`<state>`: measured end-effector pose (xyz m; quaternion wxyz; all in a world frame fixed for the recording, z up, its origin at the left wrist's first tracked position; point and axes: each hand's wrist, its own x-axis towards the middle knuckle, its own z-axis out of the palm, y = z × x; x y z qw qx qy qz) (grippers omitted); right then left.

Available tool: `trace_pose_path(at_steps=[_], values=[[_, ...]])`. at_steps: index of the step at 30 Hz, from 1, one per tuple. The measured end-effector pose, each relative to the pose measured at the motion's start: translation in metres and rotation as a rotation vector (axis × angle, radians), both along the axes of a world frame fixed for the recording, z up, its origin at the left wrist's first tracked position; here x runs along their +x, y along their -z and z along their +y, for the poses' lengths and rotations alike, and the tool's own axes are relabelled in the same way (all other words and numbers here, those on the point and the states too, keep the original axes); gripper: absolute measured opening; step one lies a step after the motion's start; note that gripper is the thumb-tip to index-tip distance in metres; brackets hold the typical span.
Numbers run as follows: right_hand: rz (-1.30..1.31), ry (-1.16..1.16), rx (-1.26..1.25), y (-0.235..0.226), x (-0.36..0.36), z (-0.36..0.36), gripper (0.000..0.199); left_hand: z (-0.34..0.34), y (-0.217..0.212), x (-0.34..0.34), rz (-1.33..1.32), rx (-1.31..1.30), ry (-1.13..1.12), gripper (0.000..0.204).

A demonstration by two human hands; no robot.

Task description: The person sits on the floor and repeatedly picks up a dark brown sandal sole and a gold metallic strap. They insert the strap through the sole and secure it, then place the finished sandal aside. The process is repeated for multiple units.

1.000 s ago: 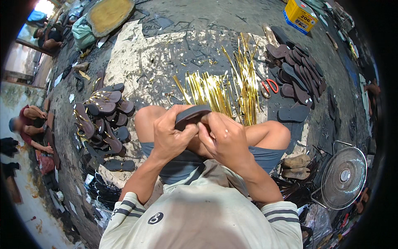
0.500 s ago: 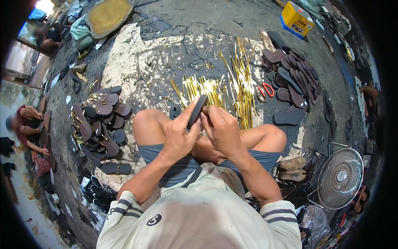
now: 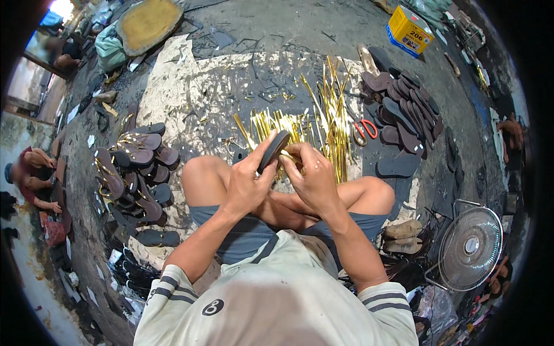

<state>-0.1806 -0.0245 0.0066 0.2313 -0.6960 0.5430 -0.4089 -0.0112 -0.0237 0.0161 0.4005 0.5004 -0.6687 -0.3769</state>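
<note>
A dark sandal sole (image 3: pixel 273 151) stands tilted on edge above my crossed legs. Its near end is gripped between the thumb and fingers of my left hand (image 3: pixel 245 183). Beside the sole's right side, my right hand (image 3: pixel 313 175) pinches a gold strap (image 3: pixel 286 154) that meets the sole; its far end is hidden by the fingers. Just beyond both hands lies a row of short gold strips (image 3: pixel 280 122), with a bundle of longer gold strips (image 3: pixel 334 124) to its right. Red-handled scissors (image 3: pixel 365 130) rest by that bundle.
Sandals with gold straps (image 3: pixel 147 141) are heaped at left, and dark soles (image 3: pixel 404 109) at right. A round fan (image 3: pixel 472 245) lies near right. A yellow and blue box (image 3: pixel 408 32) stands far right. Another person (image 3: pixel 37 173) sits at far left.
The sole has turned so more of its flat face shows. My right hand has moved slightly right, and the gold strap now shows between it and the sole.
</note>
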Motion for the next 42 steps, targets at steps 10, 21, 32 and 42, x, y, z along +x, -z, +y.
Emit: trace_pose_path(at_steps=[10,21,32,42], values=[[-0.043,-0.063,0.006,0.0,0.0,0.003,0.013,0.004,-0.001,-0.003,-0.015,-0.081,-0.002,0.057],[-0.049,-0.128,-0.026,-0.009,-0.013,0.002,0.015,-0.011,0.01,0.025,0.768,0.443,0.088,0.036],[-1.325,-0.003,0.94,0.036,0.014,0.031,0.033,0.004,0.054,-0.005,0.726,0.124,-0.259,0.016],[-0.881,-0.038,0.719,0.054,-0.012,0.016,0.047,0.002,-0.003,0.01,-0.028,0.203,0.184,0.043]])
